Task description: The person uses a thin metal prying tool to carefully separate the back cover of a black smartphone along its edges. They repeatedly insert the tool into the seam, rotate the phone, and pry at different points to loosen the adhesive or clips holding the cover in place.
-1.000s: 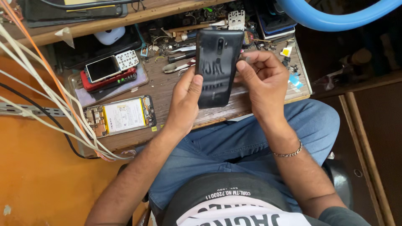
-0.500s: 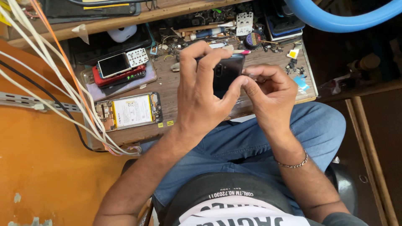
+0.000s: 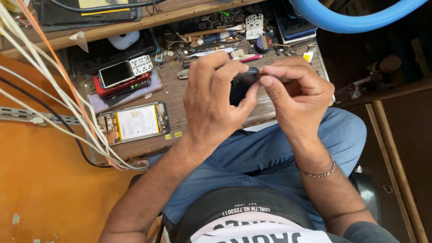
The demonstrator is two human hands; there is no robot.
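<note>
1. Black phone back cover [image 3: 243, 85], centre of frame above the bench: was held flat and face-on a second ago, now tipped near edge-on and mostly hidden by both hands. Only a dark sliver shows between them.
2. Left hand [image 3: 213, 101]: closed round the cover's left side, fingers curled over the top, thumb [image 3: 249, 100] pressing up at its lower edge.
3. Right hand [image 3: 299, 96]: moved from cradling the cover to a pinch at its top right corner, fingertips [image 3: 266, 81] tight together. Reads as work on the edge or corner now, not inspection of the face.
4. Left of centre: opened phone [image 3: 135, 122] with its battery exposed lies flat on the wooden bench [image 3: 180, 118], untouched.
5. Upper left: stacked phones [image 3: 120, 77], unmoved. Upper centre: loose tools [image 3: 216, 38] and small parts.
</note>
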